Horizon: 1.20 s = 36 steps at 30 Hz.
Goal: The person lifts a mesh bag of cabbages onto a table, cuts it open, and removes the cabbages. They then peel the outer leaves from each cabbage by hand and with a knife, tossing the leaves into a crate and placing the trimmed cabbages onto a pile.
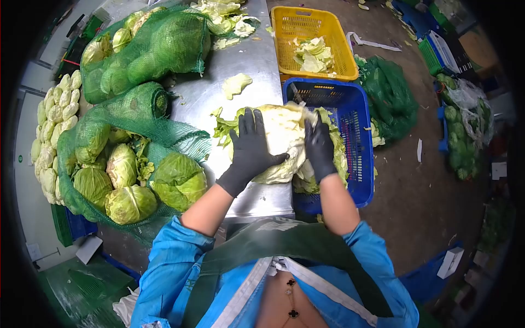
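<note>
A pale cabbage [281, 128] with loosened outer leaves sits at the right edge of the metal table, overlapping the blue crate [365, 158] in this view. My left hand [251, 147], in a black glove, lies over its left side with the fingers long and the thumb reaching across the top. My right hand [320, 145], gloved too, is closed against the cabbage's right side, its fingertips slightly blurred at a leaf edge. Green outer leaves [338, 145] show under and beside the right hand, inside the crate. One loose leaf [236, 86] lies on the table beyond the cabbage.
Green mesh sacks of cabbages [147, 54] cover the table's left side, one opened [95, 123] near me. Trimmed pale cabbages [57, 112] are stacked at far left. A yellow crate [281, 33] holding leaves stands behind the blue one. An empty-looking net [391, 90] lies on the floor.
</note>
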Each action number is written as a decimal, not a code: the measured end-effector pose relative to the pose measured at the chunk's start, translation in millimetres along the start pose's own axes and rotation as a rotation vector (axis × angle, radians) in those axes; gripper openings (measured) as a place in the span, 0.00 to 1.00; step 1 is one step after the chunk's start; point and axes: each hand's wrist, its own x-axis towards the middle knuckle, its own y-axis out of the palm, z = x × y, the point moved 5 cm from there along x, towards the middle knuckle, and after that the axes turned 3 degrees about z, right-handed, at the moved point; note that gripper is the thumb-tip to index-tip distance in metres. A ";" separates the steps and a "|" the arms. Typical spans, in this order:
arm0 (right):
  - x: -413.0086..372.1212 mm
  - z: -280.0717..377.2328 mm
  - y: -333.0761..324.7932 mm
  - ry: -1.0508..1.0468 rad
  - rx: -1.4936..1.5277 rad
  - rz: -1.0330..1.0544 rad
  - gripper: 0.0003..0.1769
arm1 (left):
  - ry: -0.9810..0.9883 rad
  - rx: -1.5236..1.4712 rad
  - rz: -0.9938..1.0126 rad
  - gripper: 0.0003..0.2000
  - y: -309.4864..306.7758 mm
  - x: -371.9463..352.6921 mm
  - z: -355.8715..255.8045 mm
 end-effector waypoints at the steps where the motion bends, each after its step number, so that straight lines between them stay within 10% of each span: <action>1: 11.8 -12.3 1.7 0.337 0.385 0.161 0.30 | 0.004 -0.002 0.000 0.62 3.2 -0.2 2.7; 7: 29.8 -50.7 66.0 0.452 0.901 0.198 0.28 | 0.075 -0.161 -0.020 0.61 16.7 3.5 33.0; 9: -2.1 -86.1 145.4 0.733 0.619 0.668 0.29 | 0.413 -0.355 -0.161 0.60 12.7 -3.0 48.0; 13: -59.0 -118.0 191.3 0.805 0.971 0.243 0.32 | 0.117 -0.428 -0.434 0.60 17.6 -62.9 92.3; 15: -38.9 -123.6 129.2 0.631 0.747 0.080 0.26 | -0.073 -1.315 -0.391 0.59 44.1 -73.5 82.6; 19: -10.4 -52.3 23.1 0.086 0.609 -0.058 0.23 | -0.086 -0.916 -0.410 0.57 57.3 -30.7 52.8; 21: -10.1 -26.8 -3.0 0.105 0.631 0.198 0.27 | 0.005 -0.854 -0.309 0.57 44.7 -3.5 47.3; 36: -31.7 -28.3 -3.7 0.163 0.278 0.280 0.34 | 0.008 -0.794 -0.323 0.40 28.1 -1.4 11.8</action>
